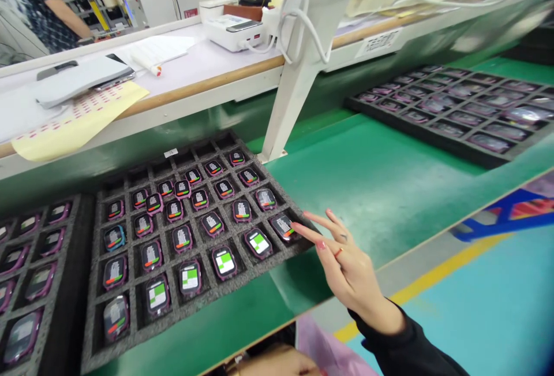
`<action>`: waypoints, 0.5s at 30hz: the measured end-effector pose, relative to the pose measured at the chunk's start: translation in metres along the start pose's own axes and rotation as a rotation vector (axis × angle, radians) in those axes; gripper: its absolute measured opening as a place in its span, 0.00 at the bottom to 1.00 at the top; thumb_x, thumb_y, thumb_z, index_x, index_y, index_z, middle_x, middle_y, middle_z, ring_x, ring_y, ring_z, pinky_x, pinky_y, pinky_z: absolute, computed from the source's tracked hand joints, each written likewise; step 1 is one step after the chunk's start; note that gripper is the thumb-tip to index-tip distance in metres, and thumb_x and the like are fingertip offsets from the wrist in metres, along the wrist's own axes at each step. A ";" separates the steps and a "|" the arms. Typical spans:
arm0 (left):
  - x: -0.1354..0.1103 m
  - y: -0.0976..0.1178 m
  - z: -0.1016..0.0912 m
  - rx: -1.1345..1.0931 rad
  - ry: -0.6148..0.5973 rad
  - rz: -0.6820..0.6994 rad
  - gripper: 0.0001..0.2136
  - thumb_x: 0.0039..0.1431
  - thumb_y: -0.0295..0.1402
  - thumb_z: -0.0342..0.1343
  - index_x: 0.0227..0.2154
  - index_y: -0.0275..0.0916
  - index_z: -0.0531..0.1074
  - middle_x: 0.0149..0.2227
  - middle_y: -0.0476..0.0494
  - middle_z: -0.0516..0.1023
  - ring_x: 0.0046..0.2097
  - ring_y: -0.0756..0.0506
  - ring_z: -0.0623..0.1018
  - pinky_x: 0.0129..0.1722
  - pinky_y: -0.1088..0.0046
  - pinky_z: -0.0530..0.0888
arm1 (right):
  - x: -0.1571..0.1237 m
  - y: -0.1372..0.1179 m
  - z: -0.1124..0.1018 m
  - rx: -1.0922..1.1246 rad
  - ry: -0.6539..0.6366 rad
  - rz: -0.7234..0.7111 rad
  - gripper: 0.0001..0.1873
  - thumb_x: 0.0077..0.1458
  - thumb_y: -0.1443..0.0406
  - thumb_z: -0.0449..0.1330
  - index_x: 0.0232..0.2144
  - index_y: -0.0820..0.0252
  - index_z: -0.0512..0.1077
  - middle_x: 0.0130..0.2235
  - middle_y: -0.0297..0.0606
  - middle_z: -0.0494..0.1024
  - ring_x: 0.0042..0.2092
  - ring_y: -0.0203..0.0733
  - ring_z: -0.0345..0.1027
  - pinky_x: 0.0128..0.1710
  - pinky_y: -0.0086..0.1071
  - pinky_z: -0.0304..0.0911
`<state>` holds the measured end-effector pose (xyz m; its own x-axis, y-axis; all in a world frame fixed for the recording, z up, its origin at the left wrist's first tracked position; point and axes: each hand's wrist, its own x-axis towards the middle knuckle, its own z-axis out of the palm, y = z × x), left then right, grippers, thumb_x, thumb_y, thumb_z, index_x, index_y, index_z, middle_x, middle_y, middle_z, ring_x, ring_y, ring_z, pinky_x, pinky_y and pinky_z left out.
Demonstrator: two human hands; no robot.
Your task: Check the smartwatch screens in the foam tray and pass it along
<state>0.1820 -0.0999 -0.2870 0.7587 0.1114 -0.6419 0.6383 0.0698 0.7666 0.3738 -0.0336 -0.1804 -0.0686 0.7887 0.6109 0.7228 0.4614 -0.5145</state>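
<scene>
Fingers (309, 231) of my right hand (346, 266) are spread apart, one tip touching a watch (283, 226) at the foam tray's (197, 306) right edge, near the table's (381, 185) front edge. Four front-row watches show green-white screens; the others don't. My left hand (277, 364) barely shows, grip unclear.

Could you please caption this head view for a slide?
Right hand reaches to a lit smartwatch in a foam tray on a green bench.
</scene>
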 end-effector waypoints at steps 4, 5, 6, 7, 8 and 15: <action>0.004 0.002 0.000 0.013 0.009 -0.007 0.12 0.54 0.35 0.49 0.17 0.46 0.72 0.25 0.48 0.78 0.31 0.45 0.78 0.31 0.71 0.70 | 0.014 0.001 0.000 -0.008 0.025 0.012 0.22 0.71 0.71 0.45 0.60 0.55 0.70 0.50 0.40 0.78 0.58 0.53 0.66 0.65 0.63 0.49; 0.005 0.003 -0.001 0.011 0.012 -0.005 0.12 0.53 0.35 0.49 0.17 0.46 0.71 0.25 0.49 0.78 0.31 0.45 0.78 0.31 0.71 0.70 | 0.018 0.001 0.001 -0.015 0.017 0.009 0.22 0.71 0.71 0.45 0.59 0.55 0.70 0.50 0.41 0.78 0.58 0.53 0.66 0.65 0.63 0.49; 0.005 0.003 -0.001 0.008 0.012 -0.006 0.12 0.52 0.34 0.49 0.16 0.47 0.71 0.24 0.50 0.78 0.30 0.45 0.78 0.31 0.71 0.70 | 0.023 0.002 0.003 -0.021 0.006 0.006 0.21 0.71 0.70 0.45 0.59 0.55 0.71 0.50 0.41 0.78 0.58 0.53 0.67 0.65 0.63 0.50; 0.005 0.004 -0.001 0.006 0.011 -0.010 0.11 0.51 0.34 0.49 0.16 0.47 0.70 0.24 0.50 0.77 0.29 0.45 0.78 0.30 0.72 0.70 | 0.027 0.003 0.005 -0.025 -0.008 0.003 0.21 0.72 0.69 0.45 0.59 0.56 0.71 0.50 0.41 0.78 0.58 0.53 0.67 0.65 0.63 0.50; 0.005 0.004 -0.001 0.003 0.008 -0.013 0.11 0.50 0.33 0.49 0.15 0.47 0.70 0.23 0.50 0.77 0.28 0.45 0.77 0.28 0.72 0.69 | 0.031 0.004 0.007 -0.029 -0.023 0.001 0.21 0.72 0.69 0.44 0.59 0.56 0.71 0.51 0.41 0.78 0.58 0.53 0.66 0.65 0.63 0.50; 0.003 0.002 -0.002 -0.013 0.012 0.029 0.11 0.48 0.32 0.48 0.15 0.47 0.69 0.22 0.52 0.75 0.26 0.47 0.75 0.28 0.73 0.69 | 0.048 0.007 0.021 -0.096 -0.187 -0.021 0.21 0.73 0.68 0.43 0.52 0.64 0.74 0.51 0.45 0.78 0.62 0.57 0.59 0.65 0.68 0.48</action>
<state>0.1848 -0.0970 -0.2876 0.7753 0.1257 -0.6190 0.6141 0.0790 0.7853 0.3610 0.0160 -0.1676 -0.2043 0.8450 0.4942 0.7813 0.4449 -0.4378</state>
